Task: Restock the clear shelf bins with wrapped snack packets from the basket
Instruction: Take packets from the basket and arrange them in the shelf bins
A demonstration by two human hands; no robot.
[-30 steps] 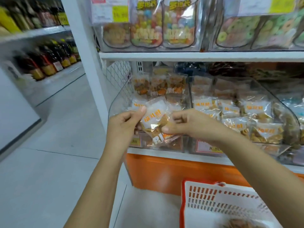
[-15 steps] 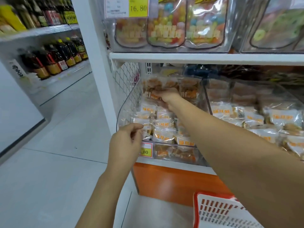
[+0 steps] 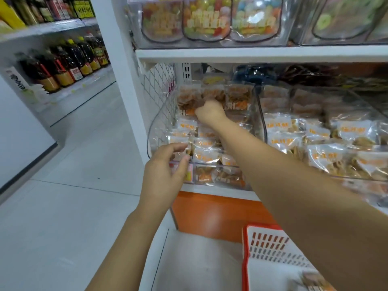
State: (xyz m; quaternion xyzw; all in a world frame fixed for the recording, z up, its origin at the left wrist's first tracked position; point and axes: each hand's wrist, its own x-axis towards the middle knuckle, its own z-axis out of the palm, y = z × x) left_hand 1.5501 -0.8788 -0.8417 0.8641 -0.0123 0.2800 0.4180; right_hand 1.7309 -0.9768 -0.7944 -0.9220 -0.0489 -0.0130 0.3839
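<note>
Clear plastic shelf bin (image 3: 159, 131) being filled with wrapped snack packets by two bare hands.

Clear film wraps every snack packet, printed with white and orange labels; the packets lie in rows inside the bin at the left end of the white shelf (image 3: 210, 189), just beside a wire mesh side panel (image 3: 159, 89); the right hand (image 3: 210, 111) reaches to the bin's back edge, fingers curled shut on a brown snack packet (image 3: 190, 101) among the upright ones there; the left hand (image 3: 165, 171) hovers at the bin's front left corner, fingers loosely bent and parted, holding nothing; a red-rimmed white basket (image 3: 270, 246) sits low at the lower right, under the right forearm, with a packet (image 3: 315, 279) blurred at its bottom; a neighbouring bin (image 3: 327, 143) to the right holds similar packets.
</note>
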